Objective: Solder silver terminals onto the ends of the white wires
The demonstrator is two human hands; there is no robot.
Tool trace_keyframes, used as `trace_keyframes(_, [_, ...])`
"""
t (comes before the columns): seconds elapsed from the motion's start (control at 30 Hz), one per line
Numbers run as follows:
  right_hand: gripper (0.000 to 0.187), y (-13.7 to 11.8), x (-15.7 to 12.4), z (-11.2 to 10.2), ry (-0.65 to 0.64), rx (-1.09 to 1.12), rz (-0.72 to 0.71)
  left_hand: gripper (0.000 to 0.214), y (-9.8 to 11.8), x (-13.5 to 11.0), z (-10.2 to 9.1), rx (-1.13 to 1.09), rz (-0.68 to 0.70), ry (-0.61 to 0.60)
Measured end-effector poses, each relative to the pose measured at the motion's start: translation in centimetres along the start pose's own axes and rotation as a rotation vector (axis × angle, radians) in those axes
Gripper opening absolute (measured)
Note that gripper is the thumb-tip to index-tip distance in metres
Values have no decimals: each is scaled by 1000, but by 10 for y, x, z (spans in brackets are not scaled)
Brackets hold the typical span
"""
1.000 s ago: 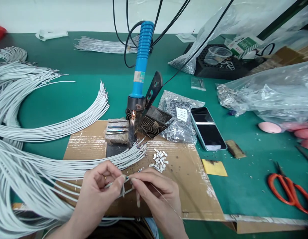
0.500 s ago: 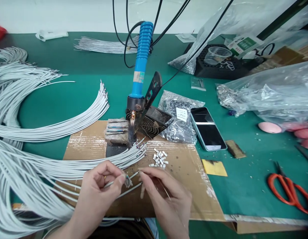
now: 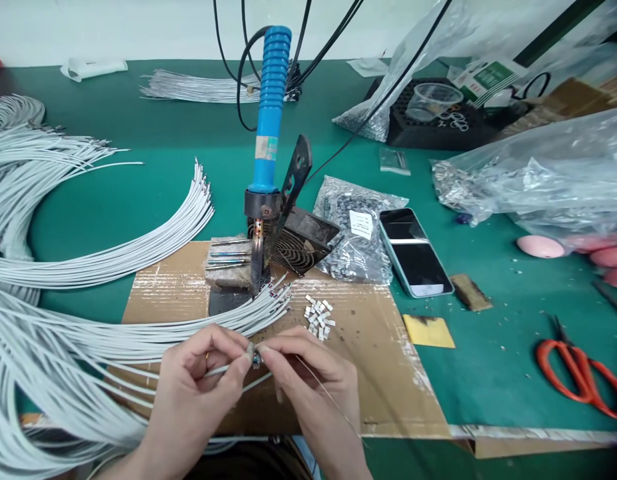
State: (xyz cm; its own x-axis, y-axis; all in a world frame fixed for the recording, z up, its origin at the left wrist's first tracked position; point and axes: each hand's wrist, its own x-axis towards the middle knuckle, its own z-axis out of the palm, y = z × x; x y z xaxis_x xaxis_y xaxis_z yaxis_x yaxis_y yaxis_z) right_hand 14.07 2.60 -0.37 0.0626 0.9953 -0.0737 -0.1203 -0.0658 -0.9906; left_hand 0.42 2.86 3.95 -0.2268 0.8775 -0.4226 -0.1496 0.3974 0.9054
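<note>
My left hand pinches a white cable close to its end. Small coloured wire ends stick out past its thumb and forefinger. My right hand is closed, its thumb and forefinger tips meeting those ends; a thin pale wire runs from it across the palm. What exactly the right fingertips pinch is hidden. Above both hands lies a bundle of white cables with stripped, coloured tips. Small white connectors sit in a loose pile right of those tips.
A blue-handled soldering iron stands tip down in its holder, behind the cable tips. Cardboard covers the bench under my hands. To the right are a phone, a yellow sponge and orange-handled scissors. More cable bundles curve at left.
My right hand has moved left, bringing its fingertips against the wire ends at my left hand. The thin wire now trails lower past the right palm. The view has shifted slightly.
</note>
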Motion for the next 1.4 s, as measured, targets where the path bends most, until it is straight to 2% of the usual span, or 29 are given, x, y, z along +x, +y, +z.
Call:
trace_keyframes(0.3, [13, 3, -3, 3, 63, -124, -105, 15, -4, 4, 1, 22, 7, -3])
trace_keyframes(0.4, [29, 7, -6, 1, 61, -182, -169, 15, -6, 8, 1, 32, 16, -10])
trace_keyframes(0.5, [39, 13, -8, -1, 54, -184, -122, 15, -8, 14, 2, 56, 43, -3])
trace_keyframes(0.6, [31, 17, -6, -2, 89, -196, -58, 15, -10, 23, 0, 92, 72, 9])
trace_keyframes(0.67, [22, 15, -3, -4, 95, -242, -68, 14, -12, 30, -3, 124, 76, -8])
trace_keyframes(0.83, [31, 6, 9, -7, 49, -330, -136, 13, -14, 44, -7, 157, 71, -66])
trace_keyframes(1.0, [20, 6, 17, -3, 53, -288, -208, 14, -8, 45, 5, 53, 49, 37])
trace_keyframes(1.07, [17, 8, 18, 0, 59, -293, -226, 14, -4, 44, 10, 24, 41, 41])
trace_keyframes(1.4, [19, 7, 23, 3, 160, -326, -190, 14, 2, 49, 14, 52, 33, 9])
